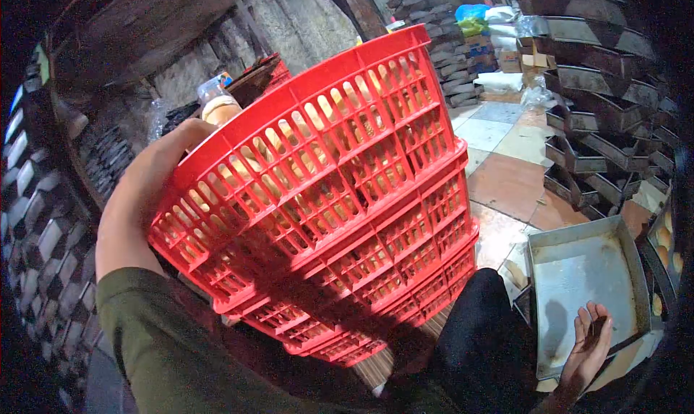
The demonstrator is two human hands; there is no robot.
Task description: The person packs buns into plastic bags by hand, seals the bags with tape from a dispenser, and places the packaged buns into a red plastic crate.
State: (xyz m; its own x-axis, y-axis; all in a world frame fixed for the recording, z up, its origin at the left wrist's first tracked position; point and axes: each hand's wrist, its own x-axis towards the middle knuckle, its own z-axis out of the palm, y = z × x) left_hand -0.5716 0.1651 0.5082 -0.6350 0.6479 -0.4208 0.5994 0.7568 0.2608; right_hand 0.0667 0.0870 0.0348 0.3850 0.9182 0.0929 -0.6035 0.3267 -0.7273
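Observation:
A stack of red plastic baskets point(318, 182) stands tilted in the middle of the view. Pale bread-like pieces show through the slots of the top basket. My left hand point(194, 133) reaches over the far left rim of that basket, beside a light brown roll point(220, 110); its fingers are hidden behind the rim. At the lower right, my right hand point(593, 342) is over an empty metal tray point(585, 291), palm up, fingers apart, with nothing in it.
Stacks of dark metal tins point(603, 96) rise at the right, and more tins point(43, 240) line the left. Plastic bags point(499, 23) and boxes lie at the back. Tiled floor point(506, 161) shows between the baskets and the right stack. My knee point(477, 327) is beside the baskets.

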